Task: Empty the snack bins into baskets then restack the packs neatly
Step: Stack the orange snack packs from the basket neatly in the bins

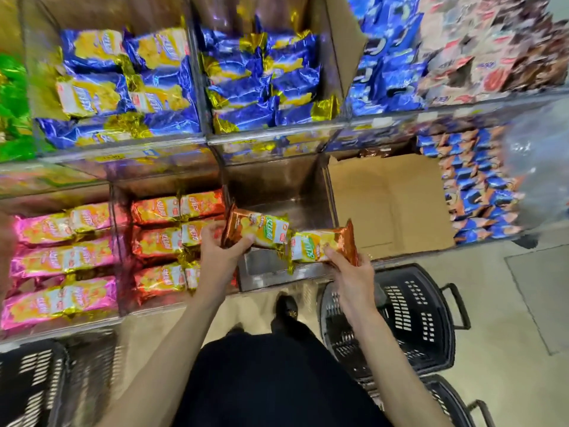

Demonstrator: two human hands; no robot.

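**A:** Where do we log the packs?

**B:** Both are copper-brown and both hang over the steel bin [277,189] in the lower row. We see bare metal in that bin and no stock. The left pack [261,229] is tilted with its far end raised. The right pack [320,246] lies flatter, over the bin's front lip. Their inner ends come very near each other, but we cannot tell if they touch.

**A:** Grips?

**B:** The left hand [220,252] has thumb and fingers curled round its pack's near end. The right hand [351,277] cradles its pack from below at the near edge, with the thumb on the printed face. Both hands are full and neither is spread wide.

**A:** Why held that way?

**B:** We judge that an end hold leaves the long body free, so a pack can be laid flat in rows like the orange packs [160,241] in the next bin. The black basket [431,318] stands on the floor just under the right forearm, an easy drop or pick-up. We cannot settle whether these are the last two out or the first two in. The tidy bin alongside leans us toward restacking.

**A:** Arm pose?

**B:** Both forearms reach forward and converge on the bin. The left wrist is higher with the palm turned inward. The right wrist is lower with the palm turned up.
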